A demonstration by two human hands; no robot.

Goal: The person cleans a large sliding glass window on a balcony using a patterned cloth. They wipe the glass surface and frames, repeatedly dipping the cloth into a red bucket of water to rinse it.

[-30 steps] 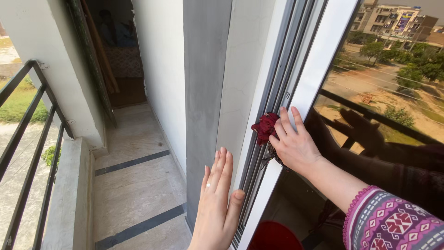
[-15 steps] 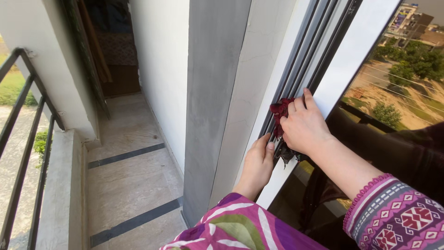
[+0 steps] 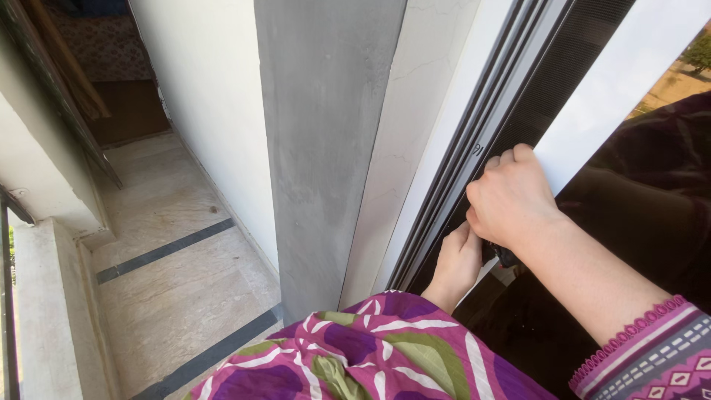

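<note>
My right hand (image 3: 511,196) is closed in a fist against the edge of a white sliding window frame (image 3: 592,111). Only a dark scrap of the dark red cloth (image 3: 505,257) shows under the palm. Just below it, my left hand (image 3: 455,263) reaches up with its fingers curled onto the same frame edge, beside the dark metal tracks (image 3: 474,148). The fingertips are hidden under my right hand. Patterned purple sleeves cover both arms. The window glass (image 3: 652,185) mirrors my dark clothing.
A grey concrete pillar (image 3: 326,148) stands left of the window. Below left runs a narrow balcony floor (image 3: 170,274) of pale tiles with dark stripes, bounded by a low ledge (image 3: 44,318) and a black railing (image 3: 6,296). A doorway (image 3: 111,67) lies at the far end.
My left hand went from flat on the wall to the frame edge beneath my right hand. My right hand closed into a fist and hid most of the cloth. The view moved closer and lower.
</note>
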